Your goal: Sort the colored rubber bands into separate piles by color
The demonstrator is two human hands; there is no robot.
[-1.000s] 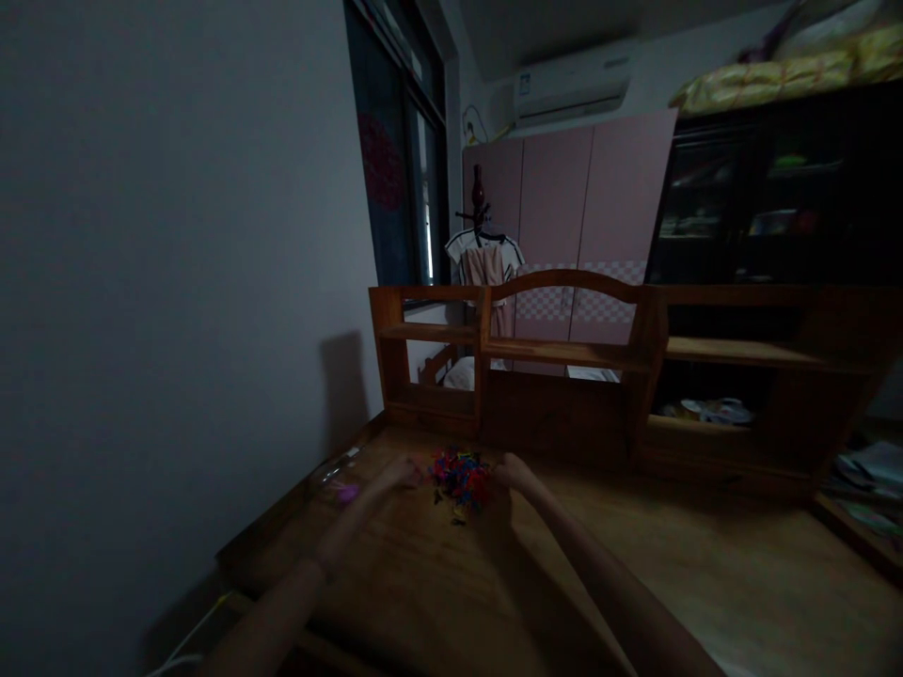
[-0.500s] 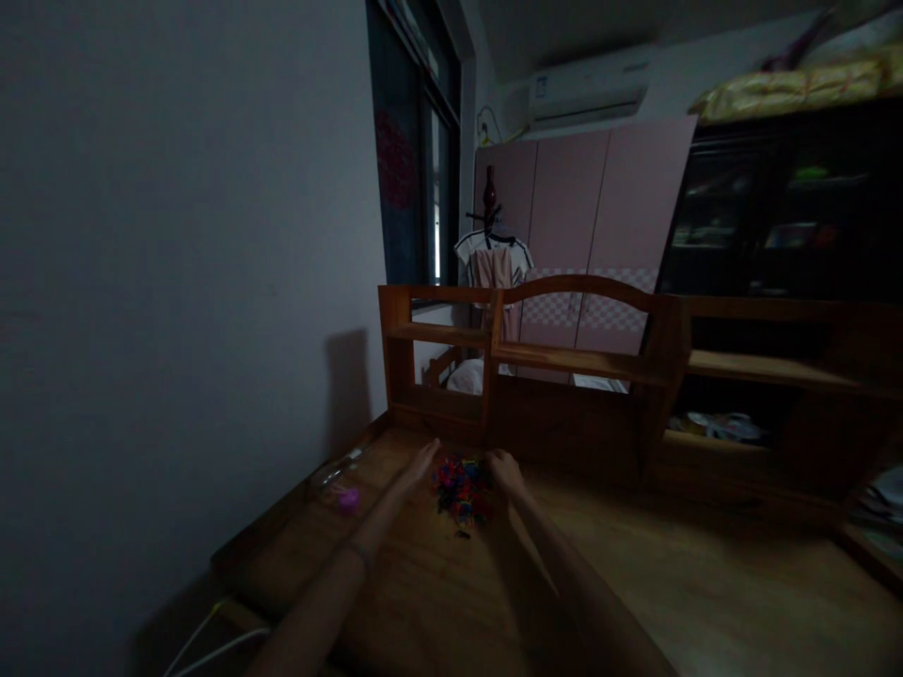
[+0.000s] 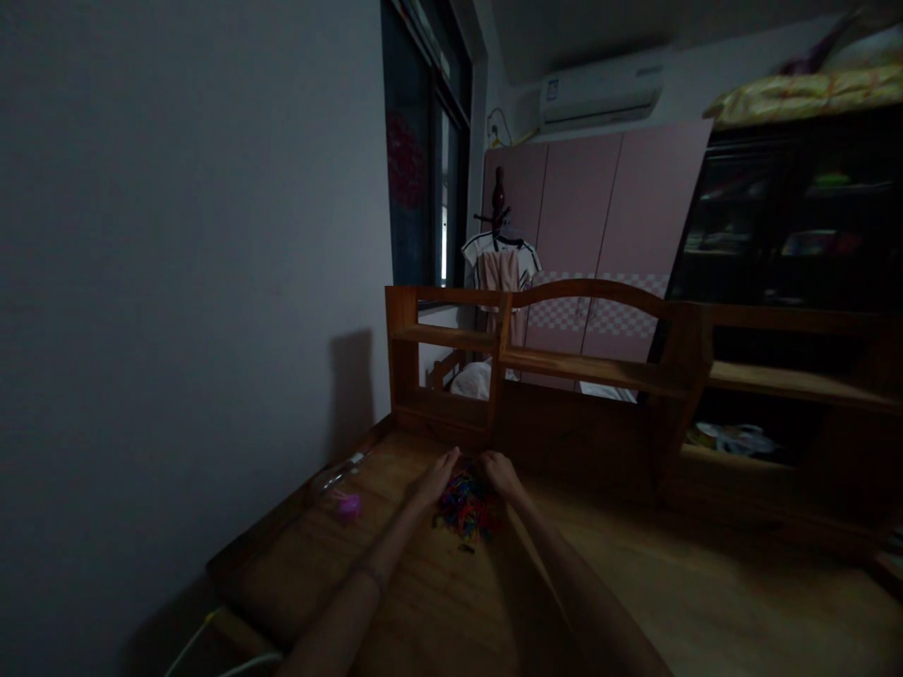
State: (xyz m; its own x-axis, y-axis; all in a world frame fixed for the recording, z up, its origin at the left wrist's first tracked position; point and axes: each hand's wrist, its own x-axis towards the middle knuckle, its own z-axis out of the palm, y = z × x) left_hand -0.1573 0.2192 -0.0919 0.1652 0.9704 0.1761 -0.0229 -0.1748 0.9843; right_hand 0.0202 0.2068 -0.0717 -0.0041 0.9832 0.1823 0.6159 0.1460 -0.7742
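Observation:
A loose pile of small, thin, many-coloured pieces lies on the wooden desk top; in the dim light I cannot make out their kind. My left hand is at the pile's far left edge, its fingers stretched forward and holding nothing that I can see. Across from it, my right hand curves around the far right edge, its fingers bent loosely inward and partly hidden. Between them the two hands frame the back of the pile. A small dark piece lies at the near edge.
A pink-purple object and a clear item lie to the left near the wall. A wooden shelf unit rises along the desk's back, with plastic-wrapped items in its right part. A white cord shows at the lower left.
My hands have come closer together at the back of the pile, mainly the left one moving right. The pile looks narrower at its far end. The camera view has shifted slightly.

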